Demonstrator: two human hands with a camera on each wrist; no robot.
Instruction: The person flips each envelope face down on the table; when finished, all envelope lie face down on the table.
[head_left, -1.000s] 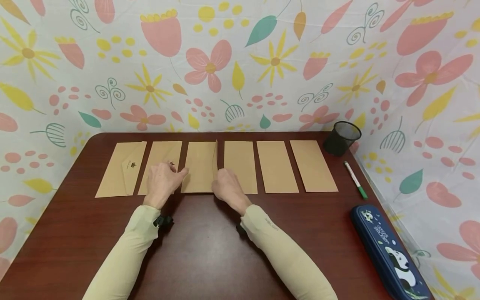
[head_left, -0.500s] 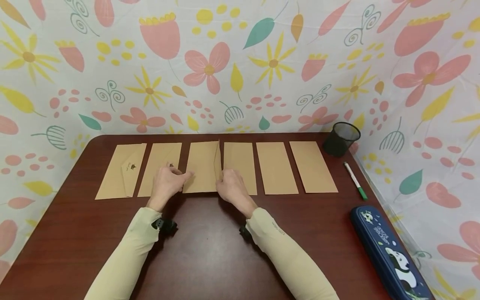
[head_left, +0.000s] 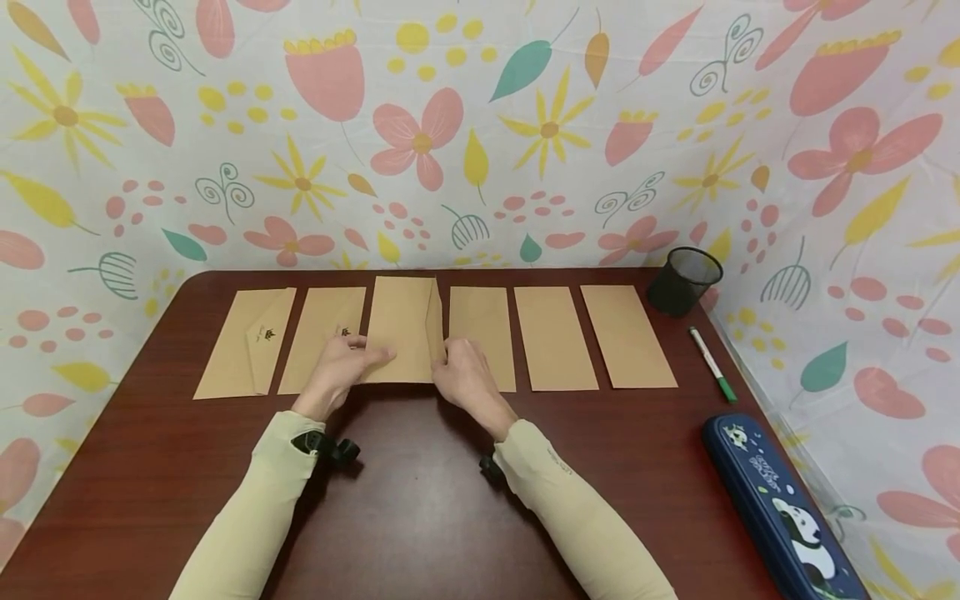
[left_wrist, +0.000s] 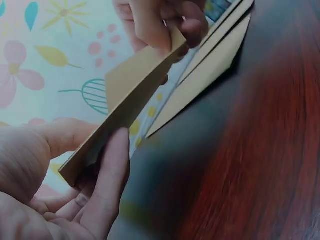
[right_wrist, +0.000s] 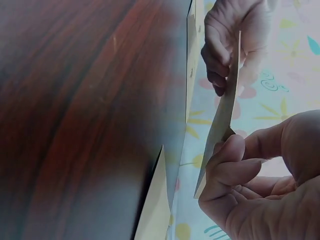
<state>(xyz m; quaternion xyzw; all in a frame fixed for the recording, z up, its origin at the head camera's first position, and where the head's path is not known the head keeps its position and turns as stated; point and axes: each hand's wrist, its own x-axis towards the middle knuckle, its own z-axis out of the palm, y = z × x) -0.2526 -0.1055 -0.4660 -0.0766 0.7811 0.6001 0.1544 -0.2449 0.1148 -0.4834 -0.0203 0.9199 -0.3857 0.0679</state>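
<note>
You have the third kraft-paper envelope (head_left: pixel 401 321) from the left held up off the desk (head_left: pixel 420 500), between its neighbours in the row: the two crown-printed envelopes (head_left: pixel 243 342) to the left and the three plain envelopes (head_left: pixel 551 342) to the right. Your left hand (head_left: pixel 337 371) clamps its lower left part, thumb on the near face and the other fingers behind; your right hand (head_left: pixel 467 375) pinches the lower right edge, where the flap (head_left: pixel 434 325) stands away from the body. To handle it well, I would keep both pinches light and level so the paper neither bows nor creases, let the left thumb steady the body, and let the right fingers alone work the flap, taking only its layer. Keep the lower edge clear of the envelopes on either side so that you don't drag them. Compared with a second ago, your left thumb reaches further over the face instead of just meeting the left edge, your right hand sits slightly further right, the flap shows as a wider strip, and the envelope's top edge stands higher than its neighbours'. The other envelopes, the green-capped marker (head_left: pixel 712 365) and the panda pencil case (head_left: pixel 783 508) have kept their places.
</note>
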